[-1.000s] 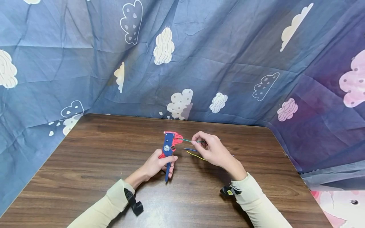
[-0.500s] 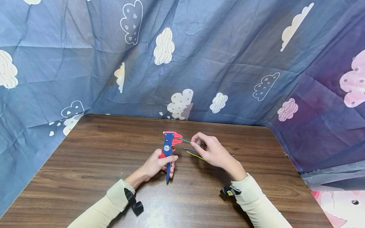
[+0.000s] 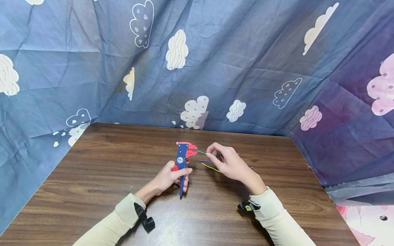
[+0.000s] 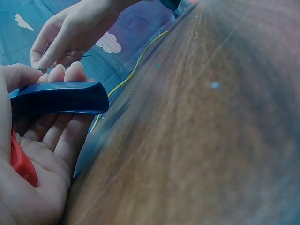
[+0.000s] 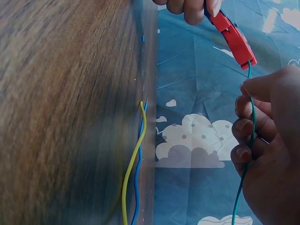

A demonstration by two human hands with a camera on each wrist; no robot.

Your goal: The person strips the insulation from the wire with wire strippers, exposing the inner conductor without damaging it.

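My left hand (image 3: 167, 177) grips a blue-and-red wire stripper (image 3: 181, 153) by its handles, with the red head pointing up and to the right. In the left wrist view the blue handle (image 4: 61, 97) lies across the curled fingers. A thin green wire (image 5: 253, 117) runs from the red jaws to my right hand (image 3: 229, 161). Thumb and forefinger of that hand pinch the wire a short way from the tool, and the rest of it trails down past the palm in the right wrist view. The wire's tip is hidden inside the red head.
A yellow wire (image 5: 129, 173) and a blue wire (image 5: 137, 180) lie side by side on the wooden table (image 3: 123, 212), partly under my right hand. Tiny coloured scraps dot the tabletop, including a blue bit (image 4: 215, 85). A cloud-patterned curtain (image 3: 215, 68) hangs behind the table.
The right hand dipped slightly and the green wire shifted its slant a little at the stripper's head. The left hand and the tool have hardly moved.
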